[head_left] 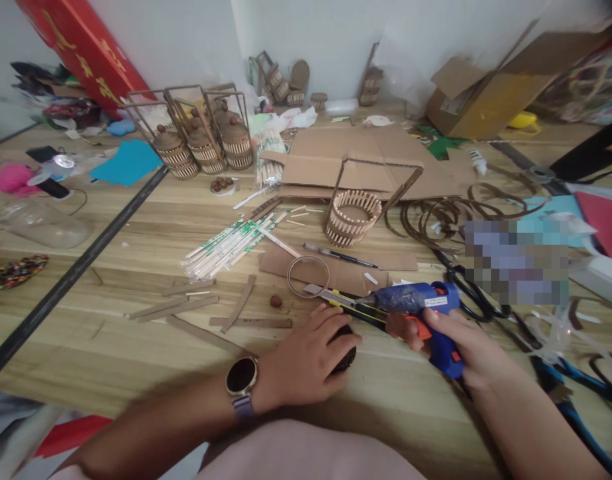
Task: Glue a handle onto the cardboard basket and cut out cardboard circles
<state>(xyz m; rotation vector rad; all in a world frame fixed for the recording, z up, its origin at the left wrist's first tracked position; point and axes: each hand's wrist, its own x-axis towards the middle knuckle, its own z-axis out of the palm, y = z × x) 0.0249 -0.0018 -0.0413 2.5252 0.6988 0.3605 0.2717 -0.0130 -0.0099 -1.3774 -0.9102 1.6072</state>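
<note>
A blue hot glue gun (411,298) is held in my right hand (451,340), its nozzle pointing left and a finger at the orange trigger. My left hand (311,353), with a watch on the wrist, has its fingers curled around a small dark round piece (343,350) on the table, partly hidden under the fingers. Just beyond the hands lie a utility knife (331,297) and a thin ring (309,276). A brown ball (275,301) rests left of them. Farther back stands a small slatted basket (353,217) with a tall square handle.
Cardboard strips (176,308) and packaged sticks (226,250) lie at the left. Finished lidded baskets (206,147) stand behind, near a dish of brown balls (222,185). Flat cardboard (366,157), coiled brown strips (426,217) and black scissors (469,293) are beyond and to the right.
</note>
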